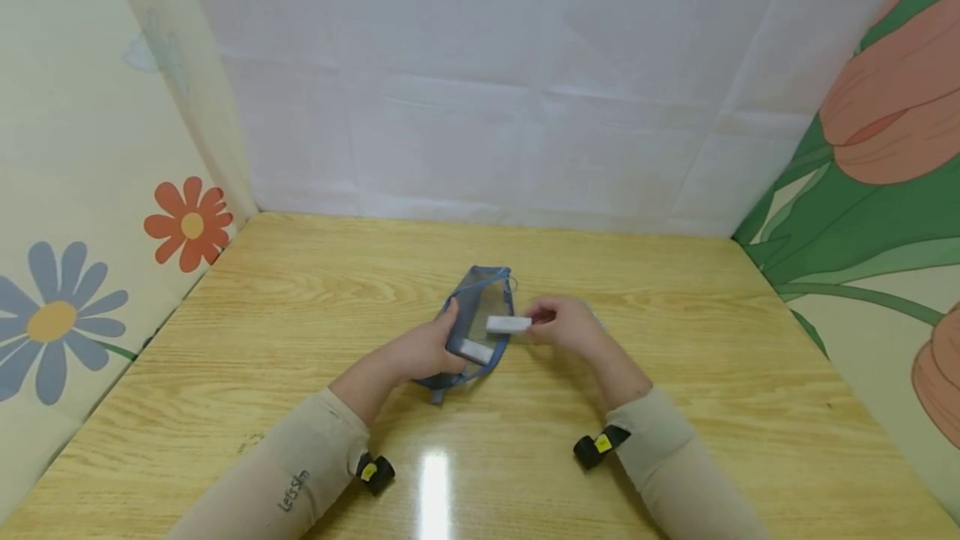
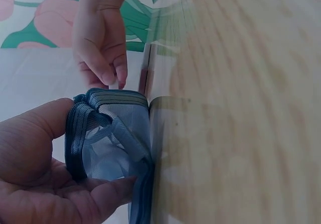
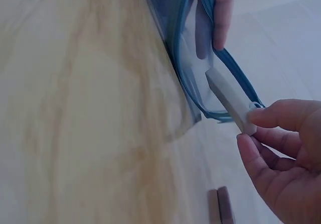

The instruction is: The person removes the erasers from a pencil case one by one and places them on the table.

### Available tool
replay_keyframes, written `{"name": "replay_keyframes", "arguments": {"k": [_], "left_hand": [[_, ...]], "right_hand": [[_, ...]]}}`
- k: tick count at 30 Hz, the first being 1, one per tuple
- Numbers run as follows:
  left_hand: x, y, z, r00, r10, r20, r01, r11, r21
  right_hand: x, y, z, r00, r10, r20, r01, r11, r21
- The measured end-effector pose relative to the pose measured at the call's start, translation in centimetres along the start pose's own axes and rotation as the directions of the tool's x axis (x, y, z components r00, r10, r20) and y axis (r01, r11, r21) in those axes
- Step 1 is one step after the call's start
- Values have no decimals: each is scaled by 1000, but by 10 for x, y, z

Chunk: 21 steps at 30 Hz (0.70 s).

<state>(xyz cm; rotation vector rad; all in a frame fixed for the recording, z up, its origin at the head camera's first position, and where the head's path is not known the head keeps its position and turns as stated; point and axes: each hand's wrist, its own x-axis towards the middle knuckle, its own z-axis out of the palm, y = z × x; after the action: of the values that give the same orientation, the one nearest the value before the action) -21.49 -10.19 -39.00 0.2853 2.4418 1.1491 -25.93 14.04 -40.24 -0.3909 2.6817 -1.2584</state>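
A blue-edged mesh zipper pouch (image 1: 480, 307) lies on its side on the table, its zipped mouth spread wide and facing right. My left hand (image 1: 427, 348) grips the pouch, thumb at the upper edge and fingers at the lower one. Between thumb and fingertips, my right hand (image 1: 566, 325) pinches one end of a small white rectangular block (image 1: 508, 324). In the right wrist view the far end of this white block (image 3: 225, 98) reaches into the pouch mouth (image 3: 183, 78). Another white block (image 1: 476, 351) shows inside the pouch, near the left fingers.
A small flat dark-and-grey piece (image 3: 221, 205) lies on the wooden table (image 1: 660, 457) beside the right hand, mostly hidden behind that hand in the head view. A white sheet (image 1: 525, 148) hangs along the back edge, with flower-printed panels (image 1: 885, 123) at both sides.
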Motion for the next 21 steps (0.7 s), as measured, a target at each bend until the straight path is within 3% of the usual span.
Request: {"name": "replay_keyframes", "arguments": {"k": [14,21], "left_hand": [[1,-1,-1,1000,-8,10,7,1000,20],[1,-1,0,1000,-13,16,13,1000,10]], "right_hand": [[-14,27,-31,999,-5,-32,6,999,40],[-22,39,-40,992,106,-64,-108,994,-27]]}}
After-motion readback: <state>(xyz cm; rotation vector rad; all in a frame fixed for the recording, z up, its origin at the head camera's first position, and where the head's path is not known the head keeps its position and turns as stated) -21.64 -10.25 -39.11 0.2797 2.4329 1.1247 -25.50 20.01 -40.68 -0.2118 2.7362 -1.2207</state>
